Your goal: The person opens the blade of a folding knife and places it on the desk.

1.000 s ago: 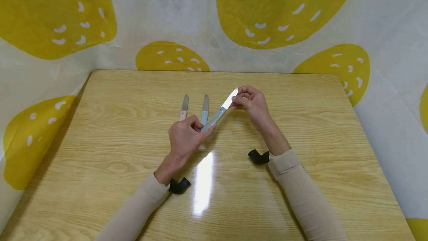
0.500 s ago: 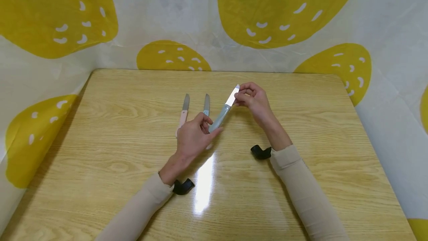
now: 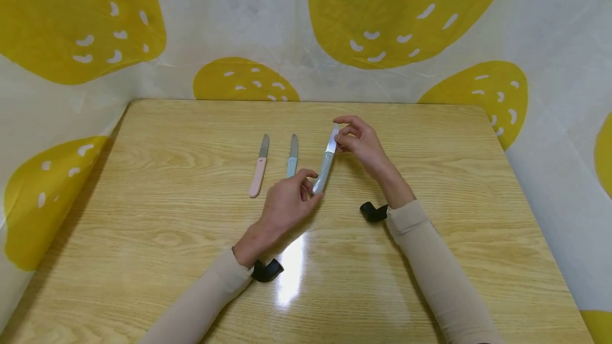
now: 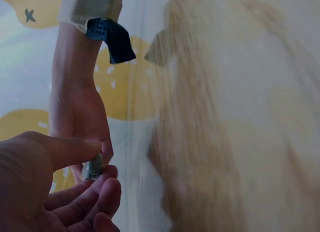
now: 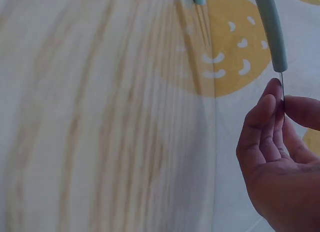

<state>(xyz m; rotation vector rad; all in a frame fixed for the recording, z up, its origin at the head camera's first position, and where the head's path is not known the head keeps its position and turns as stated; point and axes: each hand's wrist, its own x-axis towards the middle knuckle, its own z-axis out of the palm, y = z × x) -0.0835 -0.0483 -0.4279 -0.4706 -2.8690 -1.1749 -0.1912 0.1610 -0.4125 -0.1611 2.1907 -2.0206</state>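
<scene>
Between my two hands a paring knife with a grey-green handle [image 3: 323,173] is held above the table, tilted slightly. My left hand [image 3: 286,201] pinches the butt of its handle between thumb and fingers. The right hand [image 3: 362,146] pinches the blade [image 5: 282,84] near the tip, thumb on one side and fingers on the other. To the left, a pink-handled knife [image 3: 258,177] lies on the table, blade pointing away. Beside it lies a light-blue-handled knife [image 3: 292,165], its lower handle hidden behind my left hand. In the left wrist view only the knife's handle end [image 4: 93,167] shows.
The wood-grain table [image 3: 167,211] reaches a back edge near a white curtain [image 3: 268,9] with yellow fruit prints. Black curved pieces sit at both wrists, one at the left cuff [image 3: 268,271] and one at the right cuff [image 3: 373,212].
The held knife has swung more upright and its blade has lost most of its glare. My left hand has moved right, uncovering the pink handle. The right hand stays nearly in place.
</scene>
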